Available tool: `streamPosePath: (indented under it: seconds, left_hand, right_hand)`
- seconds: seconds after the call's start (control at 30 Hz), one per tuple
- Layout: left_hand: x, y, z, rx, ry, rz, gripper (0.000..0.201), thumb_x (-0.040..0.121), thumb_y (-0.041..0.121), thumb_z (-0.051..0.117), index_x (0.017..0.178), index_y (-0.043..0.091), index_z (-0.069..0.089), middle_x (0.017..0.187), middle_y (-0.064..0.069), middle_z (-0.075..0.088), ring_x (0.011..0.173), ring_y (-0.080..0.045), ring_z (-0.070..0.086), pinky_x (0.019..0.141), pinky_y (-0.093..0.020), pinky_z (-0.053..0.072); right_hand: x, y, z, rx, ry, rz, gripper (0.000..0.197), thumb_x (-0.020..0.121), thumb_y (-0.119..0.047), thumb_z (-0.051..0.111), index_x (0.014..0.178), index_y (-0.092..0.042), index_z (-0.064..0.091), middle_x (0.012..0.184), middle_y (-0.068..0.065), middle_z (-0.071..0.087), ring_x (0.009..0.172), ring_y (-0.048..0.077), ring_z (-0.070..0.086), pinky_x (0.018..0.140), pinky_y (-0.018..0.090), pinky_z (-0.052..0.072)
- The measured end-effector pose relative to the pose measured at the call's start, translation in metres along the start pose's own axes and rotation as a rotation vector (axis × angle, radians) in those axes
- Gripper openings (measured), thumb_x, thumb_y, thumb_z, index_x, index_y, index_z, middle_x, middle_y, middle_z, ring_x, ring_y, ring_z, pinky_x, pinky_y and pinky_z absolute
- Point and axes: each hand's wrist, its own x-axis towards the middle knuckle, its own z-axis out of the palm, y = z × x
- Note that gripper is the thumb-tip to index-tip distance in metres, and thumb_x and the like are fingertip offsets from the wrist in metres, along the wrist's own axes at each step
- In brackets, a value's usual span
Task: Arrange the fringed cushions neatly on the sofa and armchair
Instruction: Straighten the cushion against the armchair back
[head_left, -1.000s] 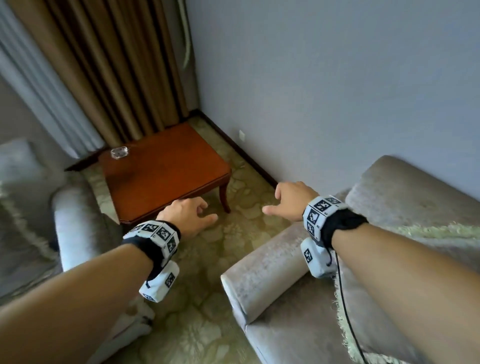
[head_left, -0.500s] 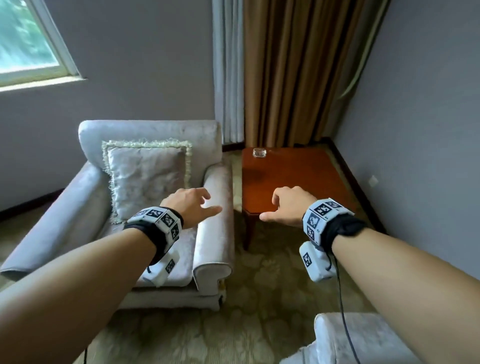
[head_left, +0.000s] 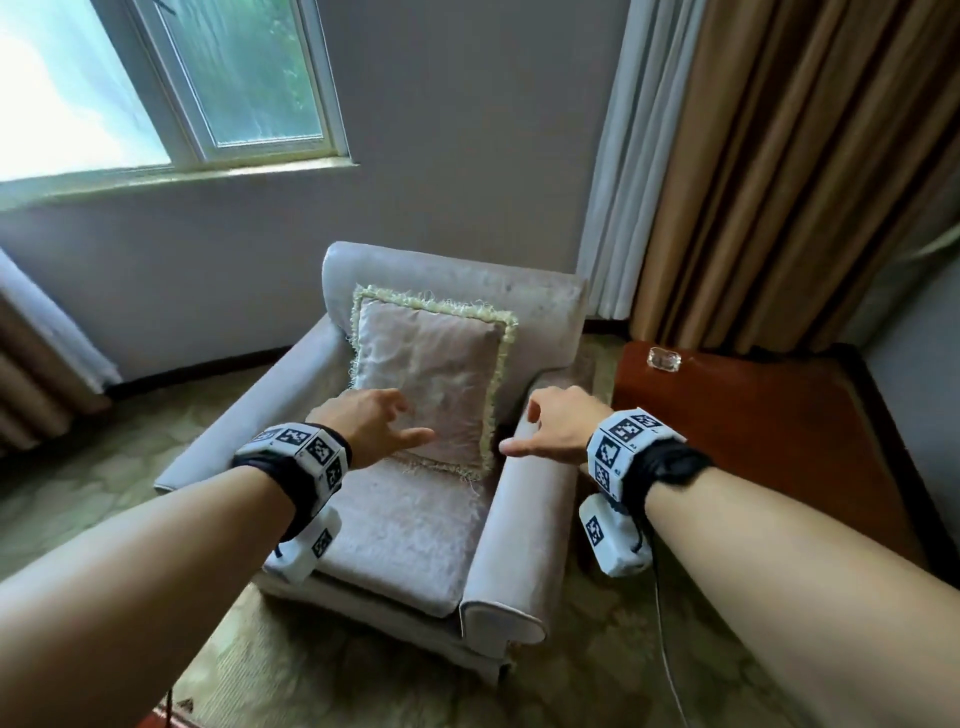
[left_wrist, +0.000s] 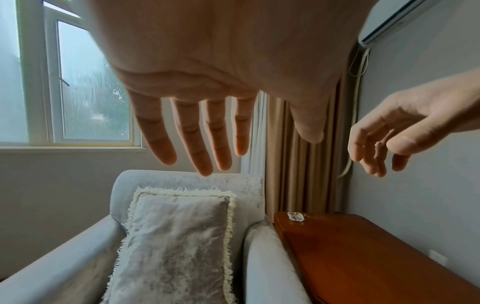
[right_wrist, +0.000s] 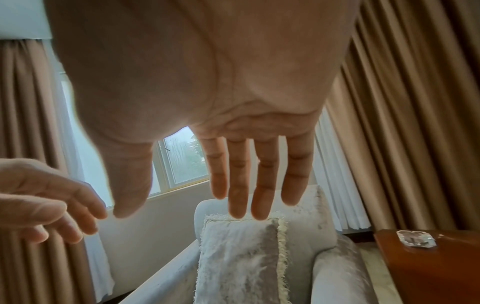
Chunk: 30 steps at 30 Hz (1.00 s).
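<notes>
A pale velvet cushion with a cream fringe leans upright against the back of the grey armchair, slightly tilted. It also shows in the left wrist view as the cushion and in the right wrist view as the cushion. My left hand hovers in front of the cushion's lower left part, fingers straight and spread, holding nothing. My right hand hangs above the chair's right armrest, fingers relaxed and empty. Neither hand touches the cushion.
A reddish wooden side table stands right of the armchair with a glass ashtray on its far corner. Brown and white curtains hang behind it. A window sits above the chair. Patterned carpet covers the floor.
The view has swung left from the sofa and table until the armchair is centred. Both hands stay outstretched and empty, now nearer the cushion.
</notes>
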Motion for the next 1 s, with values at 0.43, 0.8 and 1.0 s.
streamPosePath:
  seconds: [0.43,0.8,1.0]
  left_hand:
    - [0.065,-0.08,-0.021,-0.042,-0.01,-0.171,0.075,0.071,0.082,0.058,0.127,0.033,0.057,0.122,0.009,0.068,0.114,-0.017,0.06,0.098,-0.035,0.048]
    - [0.173,-0.167,-0.045,-0.088,-0.074,-0.033,0.074,0.074,0.078,0.057,0.129,0.028,0.057,0.126,0.005,0.067,0.116,-0.019,0.06,0.098,-0.032,0.047]
    - [0.235,-0.21,-0.047,-0.085,-0.13,0.015,0.083,0.062,0.088,0.048,0.12,0.03,0.059,0.122,0.006,0.068,0.111,-0.019,0.061,0.096,-0.035,0.048]
  right_hand:
    - [0.133,-0.053,-0.011,-0.039,-0.092,-0.136,0.07,0.071,-0.076,0.068,0.111,-0.019,0.063,0.115,0.005,0.066,0.11,0.026,0.06,0.091,0.036,0.051]
    - [0.226,-0.124,-0.024,-0.057,-0.11,0.003,0.071,0.073,-0.073,0.068,0.115,-0.016,0.062,0.12,0.006,0.064,0.113,0.027,0.06,0.094,0.038,0.05]
    - [0.274,-0.143,-0.03,0.003,-0.123,0.101,0.07,0.075,-0.072,0.068,0.116,-0.016,0.063,0.116,0.006,0.066,0.112,0.027,0.061,0.091,0.035,0.051]
